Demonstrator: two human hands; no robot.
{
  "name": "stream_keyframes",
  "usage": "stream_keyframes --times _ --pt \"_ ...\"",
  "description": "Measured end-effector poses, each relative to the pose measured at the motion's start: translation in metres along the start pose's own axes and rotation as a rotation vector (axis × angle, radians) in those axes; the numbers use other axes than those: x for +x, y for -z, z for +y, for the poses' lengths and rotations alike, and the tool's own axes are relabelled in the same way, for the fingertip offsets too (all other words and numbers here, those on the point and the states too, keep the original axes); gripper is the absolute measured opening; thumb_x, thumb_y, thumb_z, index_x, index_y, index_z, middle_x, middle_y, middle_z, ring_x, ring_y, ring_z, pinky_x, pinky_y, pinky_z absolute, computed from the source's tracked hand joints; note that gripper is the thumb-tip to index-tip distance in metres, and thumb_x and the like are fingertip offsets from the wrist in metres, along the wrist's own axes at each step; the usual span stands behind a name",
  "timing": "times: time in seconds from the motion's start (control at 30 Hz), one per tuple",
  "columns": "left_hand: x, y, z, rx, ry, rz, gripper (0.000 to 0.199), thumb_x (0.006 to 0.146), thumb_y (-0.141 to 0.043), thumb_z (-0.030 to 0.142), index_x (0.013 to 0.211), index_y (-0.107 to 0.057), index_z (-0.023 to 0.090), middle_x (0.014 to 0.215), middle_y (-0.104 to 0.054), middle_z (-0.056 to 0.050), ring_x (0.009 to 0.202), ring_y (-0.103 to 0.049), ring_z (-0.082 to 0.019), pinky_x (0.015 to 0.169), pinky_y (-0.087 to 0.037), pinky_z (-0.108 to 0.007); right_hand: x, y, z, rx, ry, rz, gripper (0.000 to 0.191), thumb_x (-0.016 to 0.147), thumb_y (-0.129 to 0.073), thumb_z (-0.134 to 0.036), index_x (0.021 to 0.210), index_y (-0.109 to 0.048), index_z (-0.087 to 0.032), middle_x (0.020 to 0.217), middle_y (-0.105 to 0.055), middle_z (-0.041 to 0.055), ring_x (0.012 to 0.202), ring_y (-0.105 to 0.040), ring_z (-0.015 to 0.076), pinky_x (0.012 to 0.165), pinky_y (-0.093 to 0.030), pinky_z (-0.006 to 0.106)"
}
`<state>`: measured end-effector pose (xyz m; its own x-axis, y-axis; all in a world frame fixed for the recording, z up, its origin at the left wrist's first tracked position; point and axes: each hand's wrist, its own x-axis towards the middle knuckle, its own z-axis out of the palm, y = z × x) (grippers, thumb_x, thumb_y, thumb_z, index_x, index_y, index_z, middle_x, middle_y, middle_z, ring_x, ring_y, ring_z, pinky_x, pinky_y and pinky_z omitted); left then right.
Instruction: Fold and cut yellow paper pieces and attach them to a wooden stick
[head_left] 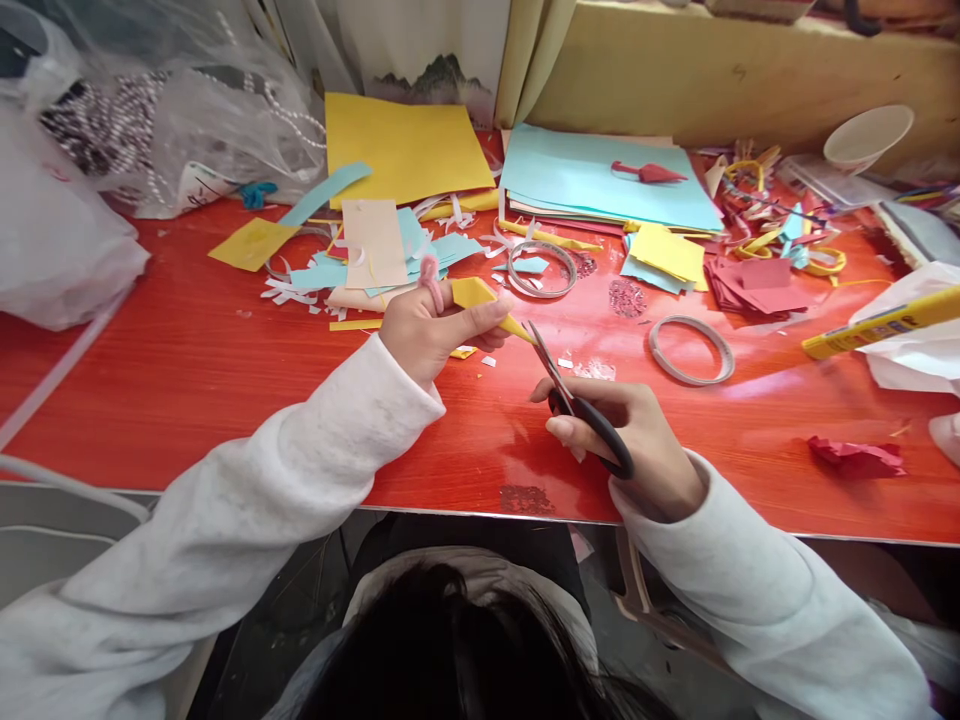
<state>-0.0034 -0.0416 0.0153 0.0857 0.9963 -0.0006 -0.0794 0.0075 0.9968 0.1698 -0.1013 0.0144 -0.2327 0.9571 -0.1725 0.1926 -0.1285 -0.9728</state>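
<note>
My left hand [442,325] pinches a folded piece of yellow paper [474,292] whose narrow tip points right. A fuzzy pink loop [431,283] sits on a finger of that hand. In my right hand [626,430] is a pair of black-handled scissors [561,380], with fingers in the handles. The scissor tips meet the end of the yellow paper; whether the blades are cutting into it I cannot tell. Both hands are above the red table, near its front edge.
Paper scraps [371,240] lie beyond my left hand. Behind are yellow sheets [405,150] and blue sheets [600,175]. Tape rolls [691,350] lie on the red table [225,370]. A yellow glue tube [885,322] and crumpled red paper [856,458] are at right, plastic bags [67,210] at left.
</note>
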Motion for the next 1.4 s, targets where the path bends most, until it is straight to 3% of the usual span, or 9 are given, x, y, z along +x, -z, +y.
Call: stream_keyframes --times 0.4,0.7,0.93,1.2,1.4 --pt "0.004 0.005 0.001 -0.024 0.023 -0.068 0.021 0.066 -0.071 0.031 0.068 -0.063 0.012 0.063 -0.062 0.0 0.057 -0.06 -0.011 0.064 -0.053 -0.03 -0.002 0.001 0.001 -0.009 -0.009 0.002 0.033 0.057 -0.077 -0.041 0.068 -0.059 -0.016 0.048 -0.04 -0.006 0.04 -0.035 0.0046 0.039 -0.027 0.021" --pt "0.006 0.006 0.002 -0.083 0.036 -0.108 0.019 0.063 -0.074 0.026 0.064 -0.062 0.011 0.058 -0.062 0.001 0.051 -0.058 -0.009 0.056 -0.052 -0.025 -0.003 0.0 0.005 -0.013 -0.02 -0.027 0.03 0.06 -0.076 -0.037 0.067 -0.057 -0.016 0.048 -0.037 -0.0061 0.041 -0.032 0.0039 0.038 -0.024 0.021" --pt "0.008 0.009 -0.002 -0.031 0.028 -0.109 0.017 0.065 -0.073 0.026 0.067 -0.064 0.011 0.06 -0.062 0.0 0.055 -0.061 -0.011 0.06 -0.053 -0.028 -0.005 0.001 0.008 -0.019 -0.03 -0.042 0.028 0.063 -0.075 -0.037 0.07 -0.058 -0.016 0.046 -0.036 -0.0067 0.039 -0.029 0.0031 0.035 -0.02 0.02" --pt "0.007 0.009 0.001 0.003 0.011 -0.137 0.022 0.063 -0.075 0.029 0.061 -0.062 0.012 0.055 -0.062 0.001 0.051 -0.058 -0.009 0.058 -0.053 -0.025 -0.003 0.002 0.002 0.04 -0.188 -0.052 0.037 0.051 -0.08 -0.039 0.072 -0.063 -0.014 0.045 -0.044 -0.0058 0.037 -0.035 0.0044 0.035 -0.025 0.02" --pt "0.005 0.007 0.001 0.036 0.014 -0.142 0.024 0.064 -0.074 0.032 0.06 -0.061 0.012 0.056 -0.063 -0.001 0.051 -0.058 -0.01 0.06 -0.053 -0.027 -0.001 0.001 -0.001 -0.019 -0.164 -0.094 0.038 0.055 -0.076 -0.044 0.073 -0.062 -0.014 0.047 -0.043 -0.0052 0.041 -0.036 0.0052 0.039 -0.028 0.02"
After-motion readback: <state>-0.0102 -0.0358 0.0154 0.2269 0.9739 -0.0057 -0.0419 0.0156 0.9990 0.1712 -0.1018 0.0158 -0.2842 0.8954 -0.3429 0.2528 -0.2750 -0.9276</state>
